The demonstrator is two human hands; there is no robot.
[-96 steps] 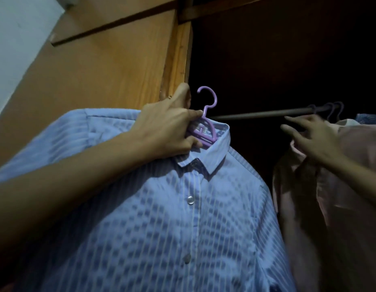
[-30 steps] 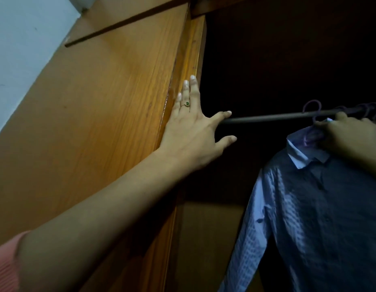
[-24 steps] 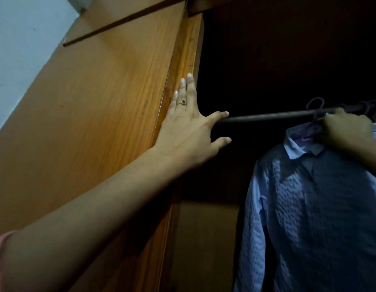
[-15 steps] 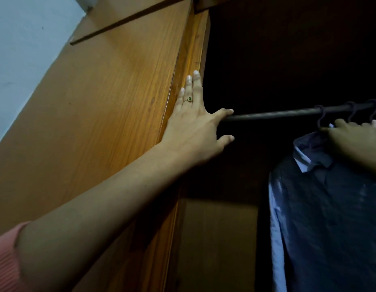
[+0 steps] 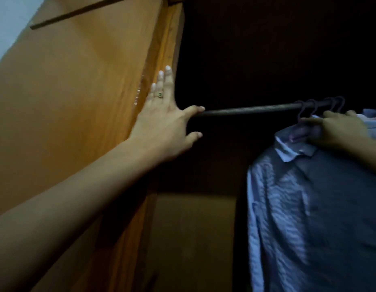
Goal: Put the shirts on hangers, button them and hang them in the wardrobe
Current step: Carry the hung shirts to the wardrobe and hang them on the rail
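My left hand (image 5: 164,129) is lying flat against the edge of the wardrobe door (image 5: 77,102) at the centre left of the frame, its fingers straight and spread, gripping nothing. My right hand (image 5: 338,131) at the right edge is curling around the neck of the purple hanger (image 5: 298,131), just under the rail (image 5: 246,109).

The blue shirt (image 5: 309,207) is hanging at the lower right, its long axis going down the frame, collar up, its front facing me.

I am thinking the risk is this — the hook is perhaps not fully over the rail, since it is dark there; if I am releasing too early, the shirt could be slipping down. Pushing it toward the other hangers (image 5: 334,103) could also be crushing the collar.
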